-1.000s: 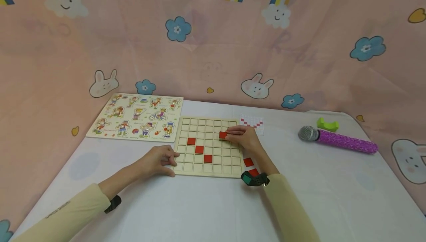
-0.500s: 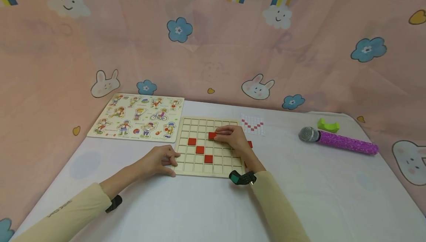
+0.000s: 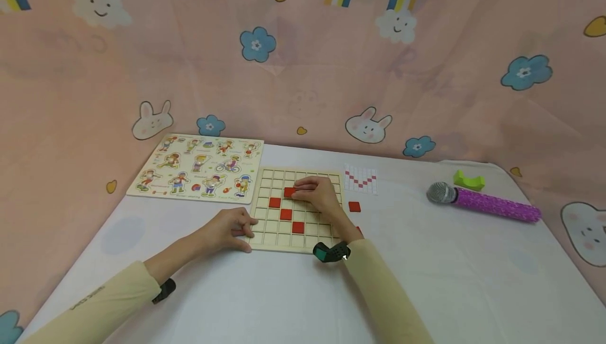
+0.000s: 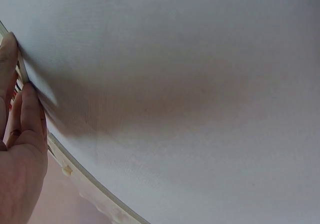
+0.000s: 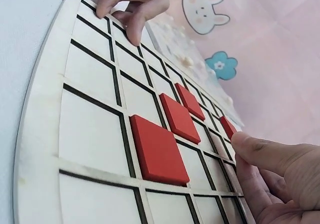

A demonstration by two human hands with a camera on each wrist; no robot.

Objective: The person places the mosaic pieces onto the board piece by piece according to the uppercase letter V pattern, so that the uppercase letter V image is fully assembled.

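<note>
The right hand (image 3: 316, 196) pinches a red tile (image 5: 228, 127) between thumb and fingers over the grid board (image 3: 272, 239), whose left edge the left hand (image 3: 232, 228) holds with bent fingers. Between the hands, three red squares (image 3: 286, 214) run diagonally; a loose square (image 3: 354, 206) lies right of the right hand.

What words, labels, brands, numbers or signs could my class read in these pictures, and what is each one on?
None can be read for certain.
Puzzle board: small printed labels, too small and blurred to read.
Left sleeve: dark lettering, too blurred to read.
Grid board, red tiles, pattern card: no writing seen.
</note>
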